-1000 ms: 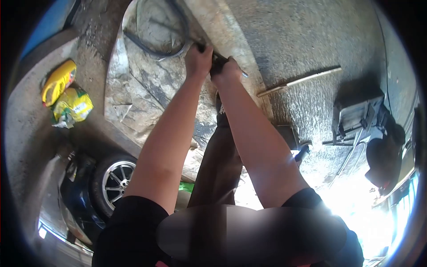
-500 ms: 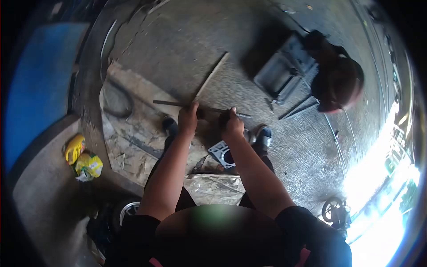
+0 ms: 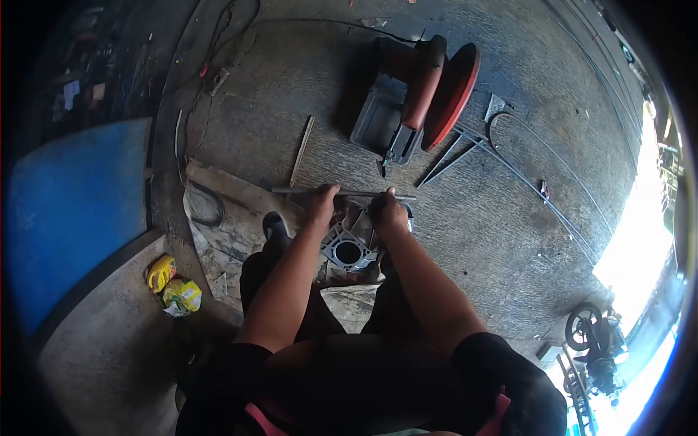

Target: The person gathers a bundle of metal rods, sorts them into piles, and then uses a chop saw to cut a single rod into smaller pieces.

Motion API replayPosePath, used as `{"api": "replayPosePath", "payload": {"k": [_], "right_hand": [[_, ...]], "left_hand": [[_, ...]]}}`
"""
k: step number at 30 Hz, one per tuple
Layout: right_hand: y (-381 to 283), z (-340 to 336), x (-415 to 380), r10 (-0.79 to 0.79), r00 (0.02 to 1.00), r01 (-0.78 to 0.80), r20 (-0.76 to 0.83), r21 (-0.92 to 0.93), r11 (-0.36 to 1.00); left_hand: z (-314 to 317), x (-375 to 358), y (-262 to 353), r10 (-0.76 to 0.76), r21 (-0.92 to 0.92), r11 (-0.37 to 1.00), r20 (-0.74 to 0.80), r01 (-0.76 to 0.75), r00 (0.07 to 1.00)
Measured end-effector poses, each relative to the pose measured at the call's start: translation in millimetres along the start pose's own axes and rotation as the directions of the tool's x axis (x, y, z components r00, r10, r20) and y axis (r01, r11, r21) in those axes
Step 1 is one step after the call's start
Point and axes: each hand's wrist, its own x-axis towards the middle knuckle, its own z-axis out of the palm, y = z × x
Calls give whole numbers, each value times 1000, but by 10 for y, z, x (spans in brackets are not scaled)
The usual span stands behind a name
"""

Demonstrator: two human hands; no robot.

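Observation:
A long thin metal rod lies crosswise in front of me, held in both hands. My left hand is closed round it left of the middle, thumb on top. Near its right end, my right hand is closed on the same rod. Something dark shows beside the right hand's fingers; I cannot make out what it is. Just below the hands, between my legs, is a grey metal engine cylinder block with a round bore facing up. My hands partly hide what lies behind the block.
A red cut-off saw stands ahead on the concrete floor. A narrow strip lies left of it, metal bars to the right. Worn sheeting lies under my left side. Yellow packets sit at left, a motorcycle at right.
My view has shifted, so the saw appears further left and in full. The rod has turned nearly level and sits lower in view. Both hands keep hold of it.

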Motion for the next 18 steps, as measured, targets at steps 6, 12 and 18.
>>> {"api": "replayPosePath", "payload": {"k": [6, 12, 18], "right_hand": [[104, 150, 911, 42, 998, -59, 44, 826, 560], [-173, 284, 2206, 336, 931, -160, 143, 987, 22], [-18, 744, 3467, 239, 969, 40, -65, 993, 109]], "left_hand": [[363, 400, 542, 141, -185, 972, -38, -145, 989], [712, 1655, 1009, 149, -37, 987, -195, -159, 969], [914, 3059, 928, 559, 458, 820, -513, -342, 651]]}}
